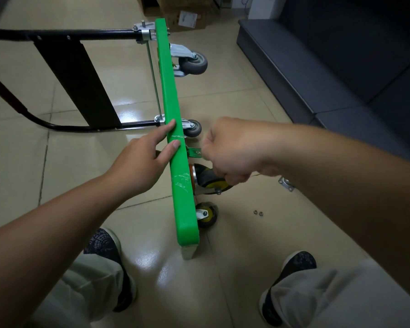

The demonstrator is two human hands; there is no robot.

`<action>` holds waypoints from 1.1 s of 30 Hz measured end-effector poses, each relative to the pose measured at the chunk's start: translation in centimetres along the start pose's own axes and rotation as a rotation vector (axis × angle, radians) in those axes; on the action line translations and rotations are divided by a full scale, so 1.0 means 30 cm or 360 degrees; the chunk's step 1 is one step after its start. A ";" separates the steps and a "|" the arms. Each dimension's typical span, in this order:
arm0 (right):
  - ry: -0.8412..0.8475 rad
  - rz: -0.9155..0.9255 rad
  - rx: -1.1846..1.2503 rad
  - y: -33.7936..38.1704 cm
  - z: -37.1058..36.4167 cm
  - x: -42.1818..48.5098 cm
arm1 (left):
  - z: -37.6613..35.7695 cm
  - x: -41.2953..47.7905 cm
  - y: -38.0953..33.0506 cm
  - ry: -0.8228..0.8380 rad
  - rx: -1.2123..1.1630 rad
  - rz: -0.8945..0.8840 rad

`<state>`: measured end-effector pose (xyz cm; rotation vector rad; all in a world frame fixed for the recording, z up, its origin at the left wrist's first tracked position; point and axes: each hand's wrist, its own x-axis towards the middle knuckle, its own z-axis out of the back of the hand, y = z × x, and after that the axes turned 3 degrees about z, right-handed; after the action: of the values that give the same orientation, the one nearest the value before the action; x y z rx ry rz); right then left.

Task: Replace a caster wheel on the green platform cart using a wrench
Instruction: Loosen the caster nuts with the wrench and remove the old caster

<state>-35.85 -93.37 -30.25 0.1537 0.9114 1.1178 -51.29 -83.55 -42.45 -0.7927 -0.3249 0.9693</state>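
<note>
A glossy beige tiled floor (69,143) runs between a dark upholstered bench (329,67) on the right and cardboard boxes (175,8) at the far end. The green platform cart (173,95) stands tipped on one long edge, its long axis running from the person's feet away toward the boxes. Its underside and casters face right, and its black handle (76,67) lies out to the left. The left hand (142,159) rests on the upper edge with straight fingers. The right hand (232,147) is clenched round a wrench (194,152) (only its tip shows, beside the deck), just above a yellow-and-black caster (208,181). Two nuts (258,212) and a loose mounting plate (286,183) lie on the floor nearby.
</note>
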 end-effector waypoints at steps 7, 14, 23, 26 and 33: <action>-0.0254 0.0159 -0.0332 -0.040 -0.036 -0.062 | -0.002 -0.002 0.003 0.0004 -0.0029 -0.0008; -0.0419 0.0086 -0.0180 -0.071 -0.131 -0.072 | -0.003 -0.003 0.001 0.0008 -0.0048 -0.0013; -0.0368 0.0131 -0.0303 -0.031 -0.090 -0.034 | -0.003 -0.007 -0.007 -0.0008 -0.0038 -0.0022; -0.0324 0.0222 -0.0344 0.008 -0.055 -0.016 | -0.001 -0.009 -0.011 -0.0030 -0.0006 -0.0042; 0.0068 0.0406 -0.1566 0.153 -0.023 -0.004 | 0.009 -0.006 -0.013 0.0022 0.0000 -0.0041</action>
<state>-39.58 -91.55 -28.20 -0.5778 0.2994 1.6942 -51.29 -83.70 -41.96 -0.7934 -0.3227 0.9395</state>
